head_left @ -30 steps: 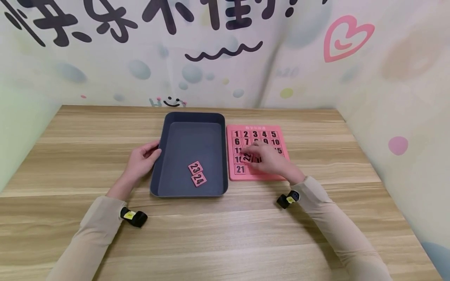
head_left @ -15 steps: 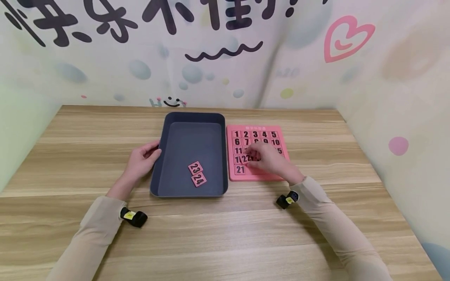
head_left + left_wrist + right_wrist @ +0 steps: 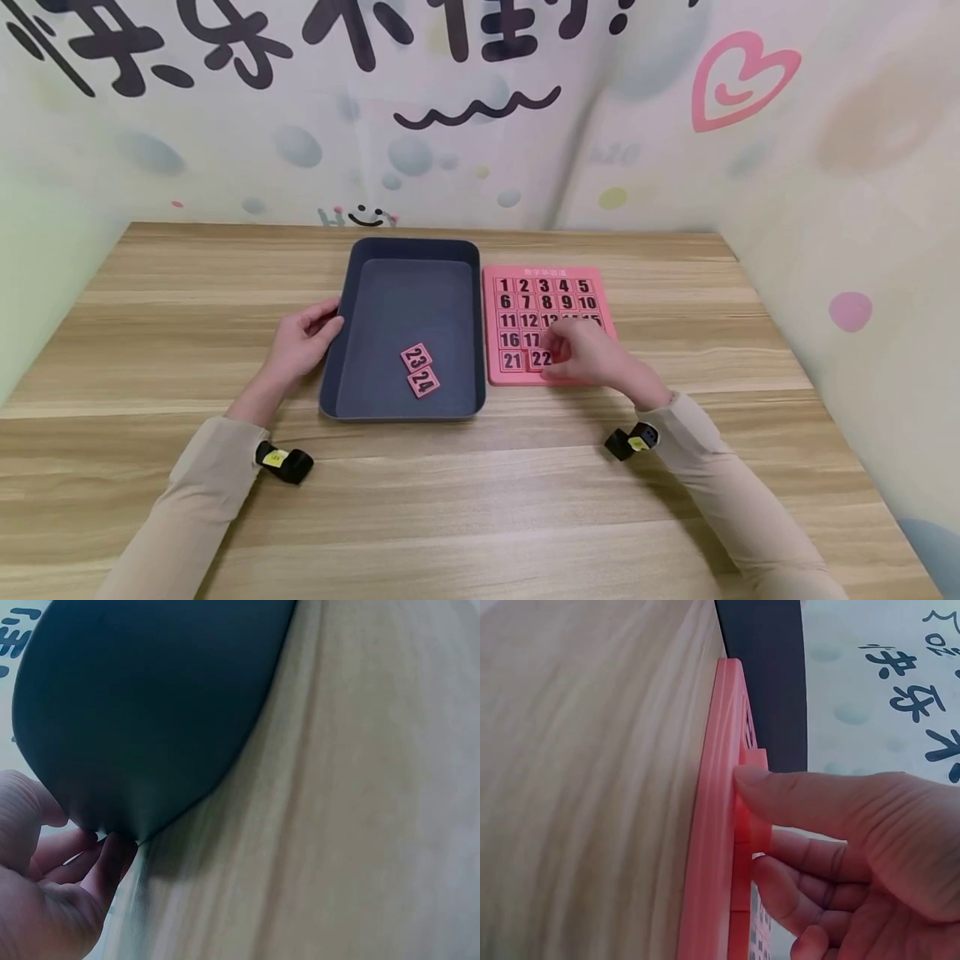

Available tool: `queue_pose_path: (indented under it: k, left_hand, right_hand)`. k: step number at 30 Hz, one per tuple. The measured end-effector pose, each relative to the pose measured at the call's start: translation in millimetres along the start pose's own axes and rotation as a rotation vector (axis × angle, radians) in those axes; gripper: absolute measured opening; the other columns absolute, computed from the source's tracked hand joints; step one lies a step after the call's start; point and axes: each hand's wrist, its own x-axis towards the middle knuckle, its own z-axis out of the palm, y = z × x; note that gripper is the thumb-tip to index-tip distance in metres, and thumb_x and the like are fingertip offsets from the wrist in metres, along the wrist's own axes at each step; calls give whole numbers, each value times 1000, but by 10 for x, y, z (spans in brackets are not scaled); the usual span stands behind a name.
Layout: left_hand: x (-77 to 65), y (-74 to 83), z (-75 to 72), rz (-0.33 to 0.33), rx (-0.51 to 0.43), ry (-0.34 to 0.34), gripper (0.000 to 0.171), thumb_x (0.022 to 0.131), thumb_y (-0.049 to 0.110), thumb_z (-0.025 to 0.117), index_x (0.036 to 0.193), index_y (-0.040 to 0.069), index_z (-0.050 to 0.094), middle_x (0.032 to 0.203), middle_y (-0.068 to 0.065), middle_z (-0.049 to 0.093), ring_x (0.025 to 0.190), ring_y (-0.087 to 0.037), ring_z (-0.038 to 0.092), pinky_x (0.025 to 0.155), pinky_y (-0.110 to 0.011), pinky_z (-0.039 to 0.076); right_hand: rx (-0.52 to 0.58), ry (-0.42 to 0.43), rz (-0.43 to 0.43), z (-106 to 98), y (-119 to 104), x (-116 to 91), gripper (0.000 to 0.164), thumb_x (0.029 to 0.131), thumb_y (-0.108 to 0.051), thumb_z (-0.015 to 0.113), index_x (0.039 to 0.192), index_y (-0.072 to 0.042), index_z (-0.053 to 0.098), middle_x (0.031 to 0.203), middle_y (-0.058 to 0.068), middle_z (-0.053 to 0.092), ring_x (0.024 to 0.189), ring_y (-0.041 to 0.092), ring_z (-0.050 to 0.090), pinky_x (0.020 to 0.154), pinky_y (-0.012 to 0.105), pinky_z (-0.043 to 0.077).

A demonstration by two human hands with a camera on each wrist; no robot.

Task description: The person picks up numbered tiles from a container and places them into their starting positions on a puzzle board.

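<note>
In the head view my right hand point(image 3: 588, 354) pinches a pink tile marked 22 point(image 3: 538, 359), thumb low and fingers above. The tile is just right of tile 21 point(image 3: 512, 361), in the bottom row of a pink number puzzle board point(image 3: 491, 329). The right wrist view shows the held tile point(image 3: 757, 759) standing a little above the frame. My left hand point(image 3: 303, 342) holds the left side of a dark grey tray point(image 3: 408, 300), thumb at the rim. Two tiles, 23 point(image 3: 416, 357) and 24 point(image 3: 423, 382), lie tilted in the tray. My right fingers cover part of the lower rows.
Tray and board stand side by side on a wood-grain table point(image 3: 450, 517), close together. A printed wall point(image 3: 450, 167) with dark lettering rises behind the table. Each sleeve cuff carries a small black wrist camera, the left camera point(image 3: 285, 462) and the right camera point(image 3: 632, 441).
My right hand has brought tile 22 down and right, from over the fourth row to the bottom row, turning it upright. The left hand, the tray and tiles 23 and 24 stay put.
</note>
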Motion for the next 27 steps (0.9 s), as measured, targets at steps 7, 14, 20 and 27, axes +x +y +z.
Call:
queue_pose_path:
  k: [7,14,20,27]
  left_hand:
    - [-7,-13,0,8,7,3,43,97,8,49,135,-10,42,133,-27,47,91,12,46,78,-4,40]
    - [6,-23,0,23,16,13,41,96,6,49,133,-11,44,132,-27,48,91,11,46,77,-4,40]
    - [-1,-6,-10,8,25,10,42,97,9,49,134,-9,43,134,-25,48,94,8,46,79,-4,40]
    - [-10,10,-7,-2,20,4,43,97,10,49,135,-9,43,134,-25,47,96,6,46,79,-4,39]
  right_hand:
    - [19,-59,91,-24,-57,79,29,64,-7,84,84,-2,64,78,4,63,73,17,58,70,30,51]
    - [47,-110,143,-35,-149,118,29,67,-3,81,88,-1,62,81,6,62,76,19,58,72,31,51]
    - [41,-98,111,-26,-186,67,26,70,1,77,92,2,63,82,8,63,77,19,59,72,31,52]
    - [36,-73,81,-1,-142,44,20,73,0,75,90,2,65,82,9,65,77,20,62,72,31,53]
